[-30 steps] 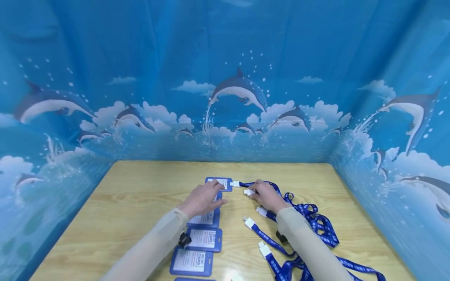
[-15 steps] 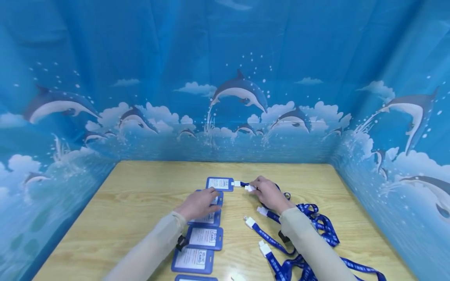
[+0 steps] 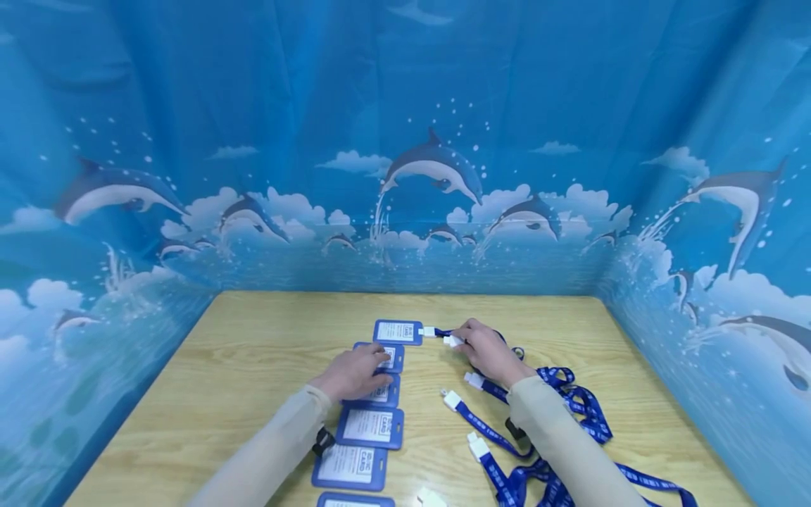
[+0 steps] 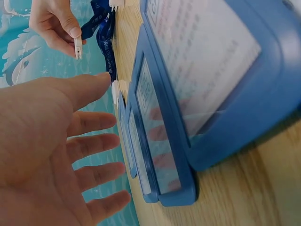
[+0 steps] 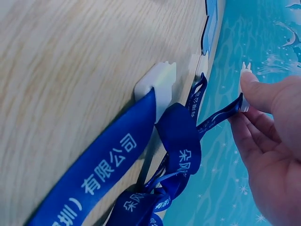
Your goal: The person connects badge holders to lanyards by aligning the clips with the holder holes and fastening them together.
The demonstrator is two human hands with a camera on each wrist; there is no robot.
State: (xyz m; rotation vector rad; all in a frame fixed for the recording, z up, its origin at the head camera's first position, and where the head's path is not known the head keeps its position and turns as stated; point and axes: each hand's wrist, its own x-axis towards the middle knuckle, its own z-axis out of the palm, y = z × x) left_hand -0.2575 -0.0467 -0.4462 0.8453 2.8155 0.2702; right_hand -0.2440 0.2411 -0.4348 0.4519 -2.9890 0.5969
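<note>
My left hand hovers over the second and third blue badge holders from the back. In the left wrist view its fingers are spread and straight, apart from the holders. My right hand pinches the white plastic clip of a blue lanyard between thumb and fingers. In the right wrist view that clip is raised above the table, its strap trailing down. The farthest badge holder lies flat, with another lanyard's white clip at its slotted end.
More badge holders form a column toward the near edge of the wooden table. Several blue lanyards lie loosely tangled on the right, white clips facing the holders. A blue dolphin-print curtain surrounds the back and sides.
My left hand has drawn back from the farthest badge holder toward me and the left, uncovering it. My right hand, still pinching the clip, has shifted only slightly.
</note>
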